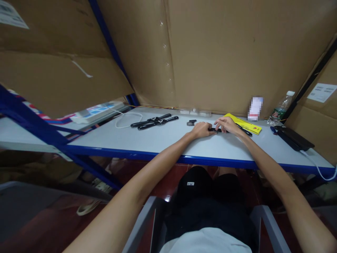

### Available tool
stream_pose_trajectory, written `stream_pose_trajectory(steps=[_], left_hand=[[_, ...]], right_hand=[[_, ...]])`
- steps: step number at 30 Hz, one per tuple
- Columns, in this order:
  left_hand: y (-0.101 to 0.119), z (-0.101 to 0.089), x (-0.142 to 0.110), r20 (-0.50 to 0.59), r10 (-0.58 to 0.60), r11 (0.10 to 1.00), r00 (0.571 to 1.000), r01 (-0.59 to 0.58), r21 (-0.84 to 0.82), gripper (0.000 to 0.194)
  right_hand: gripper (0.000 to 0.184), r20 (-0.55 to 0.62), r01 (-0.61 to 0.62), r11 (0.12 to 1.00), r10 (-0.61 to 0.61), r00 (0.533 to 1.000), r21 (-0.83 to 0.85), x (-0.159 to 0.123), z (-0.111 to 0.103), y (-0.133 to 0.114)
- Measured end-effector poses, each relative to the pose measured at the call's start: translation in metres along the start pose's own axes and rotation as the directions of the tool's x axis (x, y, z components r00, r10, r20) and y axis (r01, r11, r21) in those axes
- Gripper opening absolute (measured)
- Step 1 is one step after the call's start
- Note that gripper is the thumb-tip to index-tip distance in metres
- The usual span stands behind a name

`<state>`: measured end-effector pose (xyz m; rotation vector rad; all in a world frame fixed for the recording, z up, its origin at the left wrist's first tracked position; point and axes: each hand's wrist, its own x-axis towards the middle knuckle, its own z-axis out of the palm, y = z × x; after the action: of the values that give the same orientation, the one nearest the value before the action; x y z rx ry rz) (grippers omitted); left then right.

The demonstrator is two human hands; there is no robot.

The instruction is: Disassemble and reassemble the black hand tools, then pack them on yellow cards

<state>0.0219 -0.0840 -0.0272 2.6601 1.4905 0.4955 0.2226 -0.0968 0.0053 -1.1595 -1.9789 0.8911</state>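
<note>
A slim, glossy black tool (pixel 214 130) lies low over the tabletop between my hands, largely covered by fingers. My left hand (pixel 201 130) is closed on its left end. Bent fingers of my right hand (pixel 226 124) grip it near the middle. A black rounded end (pixel 246 131) shows past my right wrist; whether it belongs to the same tool I cannot tell. Just beyond my left hand sits a small dark grey piece (pixel 191 122). Farther left, two long black tools (pixel 158 122) with metal at their middles rest side by side.
A yellow card or booklet (pixel 247 123) lies behind my right hand. Along the back stand a blurred-out upright item (pixel 255 109) and a water bottle (pixel 279 109). A black case (pixel 295 137) with a white cable is at right, a power strip (pixel 98 111) at left. Cardboard walls enclose the table (pixel 126 142).
</note>
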Motion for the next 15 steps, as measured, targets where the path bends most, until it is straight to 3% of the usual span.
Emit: stream_pose_trajectory(steps=[6, 11, 15], left_hand=[[0.002, -0.002, -0.001, 0.007, -0.002, 1.000, 1.000, 0.002, 0.005, 0.051], [0.001, -0.002, -0.002, 0.010, 0.002, 1.000, 1.000, -0.002, 0.007, 0.049], [-0.001, 0.000, 0.000, 0.006, 0.006, 1.000, 1.000, -0.006, 0.017, 0.050]], right_hand=[[0.029, -0.056, -0.018, 0.999, 0.015, 0.998, -0.040, 0.006, 0.008, 0.008], [0.019, -0.170, 0.009, 0.972, -0.050, 0.984, -0.233, 0.003, -0.016, 0.012], [0.016, -0.023, -0.035, 0.903, 0.027, 0.999, -0.429, -0.003, -0.037, 0.021]])
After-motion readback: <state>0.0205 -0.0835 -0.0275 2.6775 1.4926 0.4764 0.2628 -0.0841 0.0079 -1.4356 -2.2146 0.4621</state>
